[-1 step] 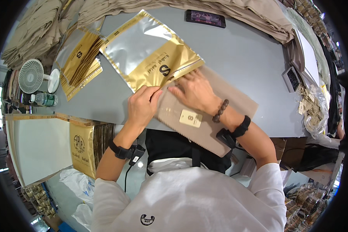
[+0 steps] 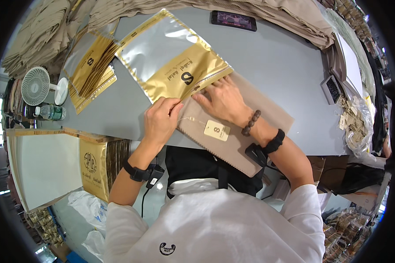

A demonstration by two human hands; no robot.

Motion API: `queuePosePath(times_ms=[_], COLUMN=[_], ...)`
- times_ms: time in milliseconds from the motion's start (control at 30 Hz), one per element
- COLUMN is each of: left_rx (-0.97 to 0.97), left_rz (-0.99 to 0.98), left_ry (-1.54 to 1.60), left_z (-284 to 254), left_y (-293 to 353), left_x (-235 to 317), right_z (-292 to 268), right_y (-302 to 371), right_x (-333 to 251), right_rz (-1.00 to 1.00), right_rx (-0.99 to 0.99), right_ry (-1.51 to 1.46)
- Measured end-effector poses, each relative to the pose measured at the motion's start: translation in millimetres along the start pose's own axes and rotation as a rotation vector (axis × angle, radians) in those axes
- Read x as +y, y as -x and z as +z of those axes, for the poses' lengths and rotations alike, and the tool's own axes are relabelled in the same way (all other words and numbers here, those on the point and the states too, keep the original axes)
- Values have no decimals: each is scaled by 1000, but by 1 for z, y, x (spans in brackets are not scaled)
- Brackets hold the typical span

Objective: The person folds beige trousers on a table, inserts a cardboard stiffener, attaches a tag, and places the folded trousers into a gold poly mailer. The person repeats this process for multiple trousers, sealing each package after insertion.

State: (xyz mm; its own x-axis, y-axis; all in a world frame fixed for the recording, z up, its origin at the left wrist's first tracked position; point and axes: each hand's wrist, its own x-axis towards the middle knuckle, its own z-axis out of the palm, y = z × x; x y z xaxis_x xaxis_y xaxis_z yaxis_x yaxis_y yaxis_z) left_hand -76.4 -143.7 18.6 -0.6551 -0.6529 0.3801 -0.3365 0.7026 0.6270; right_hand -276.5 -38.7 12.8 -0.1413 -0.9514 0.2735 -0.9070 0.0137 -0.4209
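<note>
A gold and silver plastic bag (image 2: 171,55) lies slantwise on the grey table. My left hand (image 2: 161,119) pinches the near-left corner of its mouth between thumb and fingers. A folded beige cloth (image 2: 261,105) with a zigzag edge reaches up to the bag's mouth, its near corner overhanging the table edge. Flat on this cloth rests my right hand (image 2: 221,101), fingers stretched toward the bag's edge and thumb apart; the fingertips are partly hidden there. A cream tag (image 2: 217,130) on a thin clear string lies on the cloth between my wrists.
Several more gold bags (image 2: 92,63) lie in a pile at left, near a white fan (image 2: 36,85) and a plastic bottle (image 2: 51,112). Beige cloths (image 2: 272,19) line the far edge behind a phone (image 2: 233,20). A small dark box (image 2: 330,90) stands at right.
The bag's mouth edge has flattened slightly and its film lies smoother near my right hand. The tag has shifted slightly and its string shows more. Both hands have hardly moved.
</note>
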Motion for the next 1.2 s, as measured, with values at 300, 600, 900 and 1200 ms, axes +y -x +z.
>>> queuePosePath(times_ms=[300,600,900,1200], left_rx=[-9,-131,-261,-64], left_rz=[-105,-414,-441,-16], left_ry=[46,370,496,285], left_z=[-5,-15,-8,-14], left_y=[9,-10,-5,-12], left_x=[-8,-37,-32,5], right_z=[13,23,20,46], right_y=[-15,-27,-49,-42], right_x=[-9,-6,-1,-1], right_rz=[-182,-214,61,-262], right_rx=[-32,-108,45,190], right_ry=[-217,-310,-539,-238])
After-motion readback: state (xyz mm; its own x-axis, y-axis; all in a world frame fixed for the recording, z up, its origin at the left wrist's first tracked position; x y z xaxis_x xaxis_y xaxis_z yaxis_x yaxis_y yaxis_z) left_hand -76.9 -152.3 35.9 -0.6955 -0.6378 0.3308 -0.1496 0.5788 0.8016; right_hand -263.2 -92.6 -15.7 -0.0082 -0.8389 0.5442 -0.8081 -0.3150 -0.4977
